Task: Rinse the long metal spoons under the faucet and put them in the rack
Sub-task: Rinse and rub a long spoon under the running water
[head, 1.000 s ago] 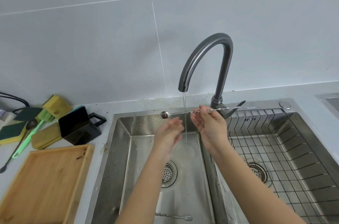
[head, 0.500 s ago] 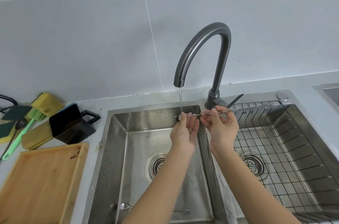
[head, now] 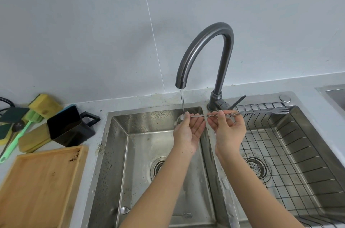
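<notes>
A long twisted metal spoon (head: 259, 112) with a forked far end lies level across both hands, its bowl end under the thin stream from the dark grey faucet (head: 205, 41). My left hand (head: 188, 130) cups and rubs the bowl end in the water. My right hand (head: 228, 129) pinches the middle of the handle. The forked end reaches over the wire rack (head: 298, 153) in the right basin. Another spoon (head: 124, 210) and a small utensil (head: 183, 214) lie on the floor of the left basin (head: 115, 153).
On the counter to the left stand a black rectangular cup (head: 69, 129), yellow and green sponges (head: 44, 103), a green-handled brush (head: 16, 138) and a wooden tray (head: 41, 184). Drains sit in both basins. A second sink's edge (head: 334, 95) shows at far right.
My left hand rose from below the stream to the spoon's bowl end and now rubs it. The spoon slid right, its forked end now over the rack. The camera view shifted slightly.
</notes>
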